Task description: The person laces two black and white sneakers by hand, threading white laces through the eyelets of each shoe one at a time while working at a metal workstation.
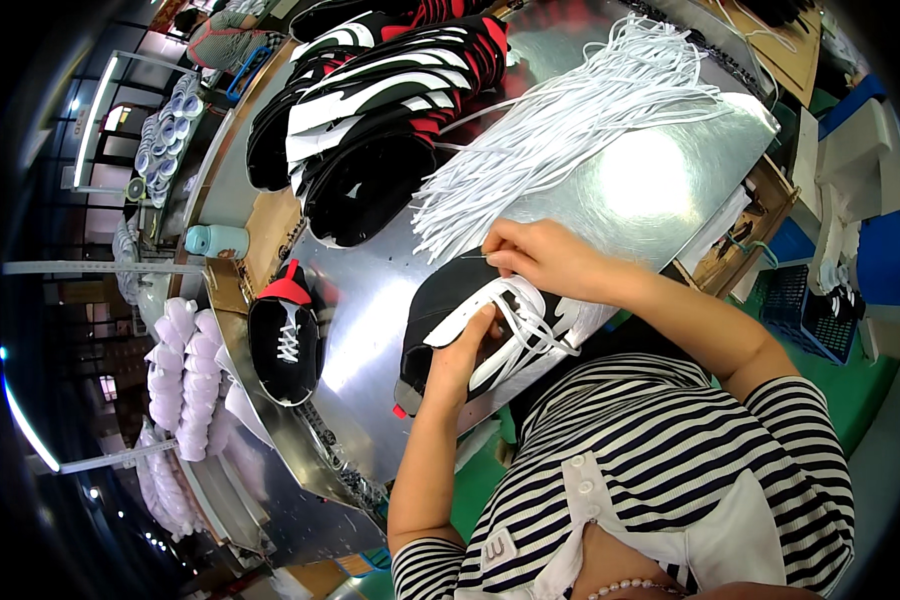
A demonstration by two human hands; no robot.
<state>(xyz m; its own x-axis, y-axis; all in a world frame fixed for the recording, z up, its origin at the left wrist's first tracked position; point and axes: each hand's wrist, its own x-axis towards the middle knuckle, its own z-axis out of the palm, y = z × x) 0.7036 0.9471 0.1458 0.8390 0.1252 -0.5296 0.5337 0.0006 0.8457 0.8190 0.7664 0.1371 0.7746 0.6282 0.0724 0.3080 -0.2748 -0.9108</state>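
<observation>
In front of me on the metal table lies a black shoe upper (444,293) with white panels and a small red tab at its near end. My left hand (462,358) is closed around its side, thumb on the white panel, the other fingers partly hidden inside. White laces (526,322) loop loosely across the upper's opening. At the far end of the upper, my right hand (542,258) has thumb and forefinger pinched together. A thin line shows at those fingertips, but what they hold is too small to name.
A big bundle of white laces (580,125) lies beyond my hands. Stacked black, white and red shoe uppers (380,110) stand at the far left. A laced upper (285,340) sits near the table's left edge, and a light blue bottle (217,241) stands beyond it.
</observation>
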